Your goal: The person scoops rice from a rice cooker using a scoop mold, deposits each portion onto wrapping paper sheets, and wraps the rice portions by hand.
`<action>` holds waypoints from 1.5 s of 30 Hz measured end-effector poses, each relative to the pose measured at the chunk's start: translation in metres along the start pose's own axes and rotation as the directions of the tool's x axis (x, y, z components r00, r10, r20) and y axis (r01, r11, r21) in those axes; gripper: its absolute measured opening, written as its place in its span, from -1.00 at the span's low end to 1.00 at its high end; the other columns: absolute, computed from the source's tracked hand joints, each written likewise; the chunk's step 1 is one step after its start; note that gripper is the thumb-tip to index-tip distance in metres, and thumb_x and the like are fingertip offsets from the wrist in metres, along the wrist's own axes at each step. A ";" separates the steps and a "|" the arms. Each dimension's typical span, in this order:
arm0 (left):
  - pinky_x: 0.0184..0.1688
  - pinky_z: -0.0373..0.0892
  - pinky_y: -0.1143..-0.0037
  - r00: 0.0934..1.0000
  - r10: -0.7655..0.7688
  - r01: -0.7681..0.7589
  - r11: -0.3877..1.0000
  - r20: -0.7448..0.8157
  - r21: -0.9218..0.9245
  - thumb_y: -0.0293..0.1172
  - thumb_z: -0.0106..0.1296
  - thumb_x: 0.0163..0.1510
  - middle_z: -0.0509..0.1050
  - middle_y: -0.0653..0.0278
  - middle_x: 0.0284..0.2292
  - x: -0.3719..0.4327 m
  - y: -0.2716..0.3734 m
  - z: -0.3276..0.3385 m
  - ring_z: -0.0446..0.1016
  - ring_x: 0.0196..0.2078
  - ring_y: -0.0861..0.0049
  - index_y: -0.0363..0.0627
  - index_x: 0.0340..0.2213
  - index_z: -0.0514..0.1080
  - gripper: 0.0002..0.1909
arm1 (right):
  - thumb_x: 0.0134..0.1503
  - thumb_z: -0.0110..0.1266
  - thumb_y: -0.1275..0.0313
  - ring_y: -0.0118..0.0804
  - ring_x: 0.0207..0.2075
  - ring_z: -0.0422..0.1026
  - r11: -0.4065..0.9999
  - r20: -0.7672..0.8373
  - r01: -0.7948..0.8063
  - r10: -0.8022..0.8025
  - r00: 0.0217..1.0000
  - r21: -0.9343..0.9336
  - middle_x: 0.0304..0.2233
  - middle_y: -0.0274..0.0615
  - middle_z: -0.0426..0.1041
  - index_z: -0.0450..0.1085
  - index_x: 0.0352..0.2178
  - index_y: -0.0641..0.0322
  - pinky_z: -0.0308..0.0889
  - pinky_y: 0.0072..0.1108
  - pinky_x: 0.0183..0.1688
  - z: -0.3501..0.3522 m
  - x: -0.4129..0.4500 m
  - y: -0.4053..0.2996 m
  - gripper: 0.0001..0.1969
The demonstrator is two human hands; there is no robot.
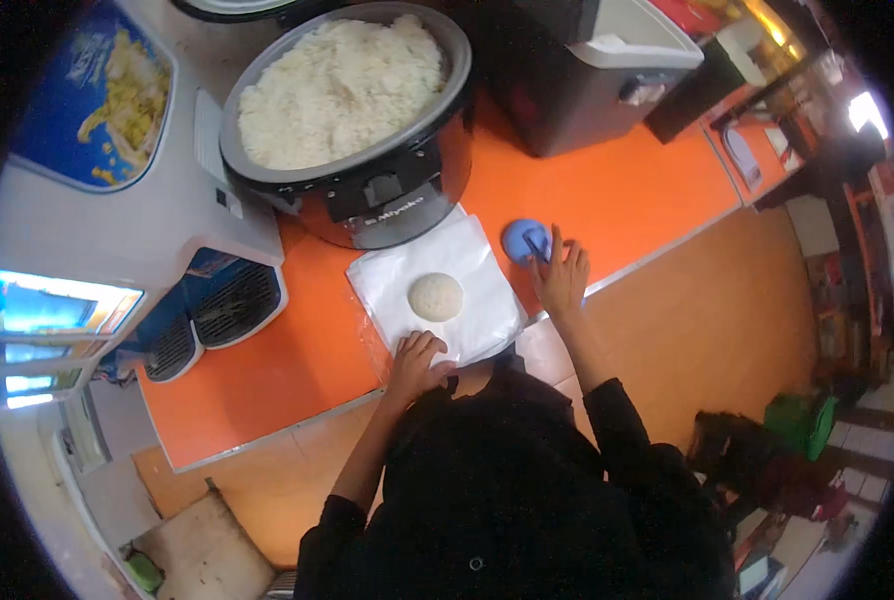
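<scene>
A domed mound of cooked rice (436, 297) sits on a stack of white wrapping sheets (477, 255) on the orange counter. My left hand (417, 364) rests at the near edge of the sheets, fingers spread, just below the mound. To the right of the stack, my right hand (563, 281) is at a small blue bowl (523, 238); its fingertips reach the bowl's near right side, but whether they grip it cannot be told. Behind the sheets stands a large Miyako rice cooker (458, 71), uncovered and heaped with cooked rice (342, 90).
A grey-white drink dispenser (199, 202) with drip trays (237, 307) stands at the left of the counter. A dark bin-like container (567, 97) is behind on the right. The counter's metal-trimmed front edge (634, 266) runs close to my right hand.
</scene>
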State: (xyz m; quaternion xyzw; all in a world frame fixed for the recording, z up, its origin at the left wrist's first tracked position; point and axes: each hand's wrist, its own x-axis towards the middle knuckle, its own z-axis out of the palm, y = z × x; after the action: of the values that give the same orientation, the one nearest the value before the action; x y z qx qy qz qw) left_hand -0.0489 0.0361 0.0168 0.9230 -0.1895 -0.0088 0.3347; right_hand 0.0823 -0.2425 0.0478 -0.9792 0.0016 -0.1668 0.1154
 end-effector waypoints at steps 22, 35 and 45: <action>-0.18 0.32 0.32 0.975 -0.099 0.088 0.994 -0.198 -0.065 -0.40 0.04 0.06 0.47 0.17 -0.37 0.020 0.042 -0.022 0.45 -0.26 0.21 -0.17 -0.32 0.46 -0.86 | -0.04 0.15 0.44 -0.16 -0.37 0.41 0.625 0.142 0.316 -0.571 0.809 0.714 -0.45 -0.21 0.39 0.48 -0.50 0.23 0.37 -0.39 -0.32 -0.035 -0.050 -0.035 -0.91; -0.37 0.39 0.43 0.941 -0.178 0.117 0.970 -0.289 -0.215 -0.45 0.19 -0.08 0.46 0.25 -0.45 0.011 0.040 -0.002 0.47 -0.41 0.31 -0.17 -0.46 0.51 -0.90 | -0.15 0.16 0.53 -0.07 -0.28 0.39 0.594 0.359 0.184 -0.674 0.646 0.783 -0.45 -0.14 0.35 0.43 -0.49 0.25 0.33 -0.35 -0.27 -0.034 -0.037 -0.020 -0.88; -0.03 0.31 0.31 0.974 -0.217 0.200 0.960 -0.065 -0.194 -0.34 0.27 -0.15 0.40 0.17 -0.16 -0.003 0.024 -0.018 0.38 -0.05 0.21 -0.10 -0.23 0.43 -0.60 | -0.16 0.23 0.47 -0.09 -0.19 0.37 0.636 0.443 0.083 -0.619 0.648 0.767 -0.34 -0.16 0.38 0.50 -0.32 0.19 0.32 -0.33 -0.12 -0.040 -0.030 -0.009 -0.73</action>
State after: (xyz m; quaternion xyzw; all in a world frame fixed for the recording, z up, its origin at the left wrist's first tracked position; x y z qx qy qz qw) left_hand -0.0570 0.0312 0.0455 0.9019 -0.0749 -0.0220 0.4247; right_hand 0.0407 -0.2417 0.0764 -0.8296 -0.3095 0.1913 0.4237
